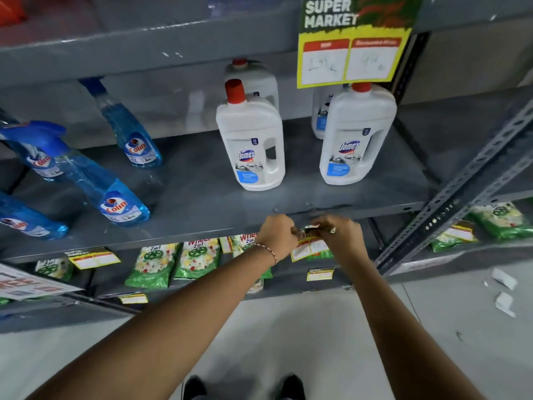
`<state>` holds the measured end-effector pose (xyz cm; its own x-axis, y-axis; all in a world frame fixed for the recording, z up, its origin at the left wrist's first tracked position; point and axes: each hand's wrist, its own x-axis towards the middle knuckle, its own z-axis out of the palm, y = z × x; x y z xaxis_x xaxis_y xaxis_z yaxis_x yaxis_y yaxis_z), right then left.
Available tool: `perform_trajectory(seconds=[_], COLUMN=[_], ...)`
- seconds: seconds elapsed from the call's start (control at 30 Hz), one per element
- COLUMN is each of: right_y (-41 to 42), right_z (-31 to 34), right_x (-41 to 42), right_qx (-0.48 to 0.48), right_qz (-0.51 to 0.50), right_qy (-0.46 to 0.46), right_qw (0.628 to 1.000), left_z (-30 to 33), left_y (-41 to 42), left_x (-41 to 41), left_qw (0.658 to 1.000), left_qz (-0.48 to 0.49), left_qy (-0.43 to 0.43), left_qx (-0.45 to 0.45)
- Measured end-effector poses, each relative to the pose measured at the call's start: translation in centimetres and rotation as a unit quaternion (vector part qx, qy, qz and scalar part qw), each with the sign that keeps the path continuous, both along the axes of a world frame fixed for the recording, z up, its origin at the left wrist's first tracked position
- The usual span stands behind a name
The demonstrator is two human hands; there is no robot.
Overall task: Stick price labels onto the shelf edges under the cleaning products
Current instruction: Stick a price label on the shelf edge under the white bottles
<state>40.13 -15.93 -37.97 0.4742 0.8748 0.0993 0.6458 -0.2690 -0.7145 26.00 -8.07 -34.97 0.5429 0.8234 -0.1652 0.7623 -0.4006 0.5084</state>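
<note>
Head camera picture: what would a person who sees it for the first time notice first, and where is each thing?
First the big yellow and green SUPER MARKET price sign, hanging at the top right over the white Domex bottles. Then the blue Colin spray bottles on the left of the same grey shelf. At the shelf's front edge, the left hand and right hand work together on a small price label.

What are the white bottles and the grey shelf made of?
White bottles: probably plastic, smooth and slightly glossy, with a moulded handle hole and a red screw cap. Grey shelf: looks like painted metal, a dull sheen with scuffs, held by a perforated angle post.
</note>
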Motion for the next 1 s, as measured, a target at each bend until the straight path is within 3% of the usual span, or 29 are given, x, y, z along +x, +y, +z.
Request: perform_trajectory(seconds=[0.3,0.57,1.0], right_y=[0.3,1.1,1.1], right_z=[-1.9,-2.0,-1.5], right_x=[1.3,1.3,1.8], right_qx=[0.061,0.055,0.049], right_qz=[-0.009,-0.021,0.023], right_qy=[-0.065,-0.069,-0.082], right_qw=[0.996,0.996,0.995], left_z=[-0.5,-0.3,-0.5], left_y=[-0.2,0.0,-0.2], left_x=[2.3,2.9,2.2], left_qw=[0.999,0.996,0.996], left_qz=[0.008,0.006,-0.017], left_qy=[0.024,0.071,0.062], left_qx=[0.028,0.052,0.054])
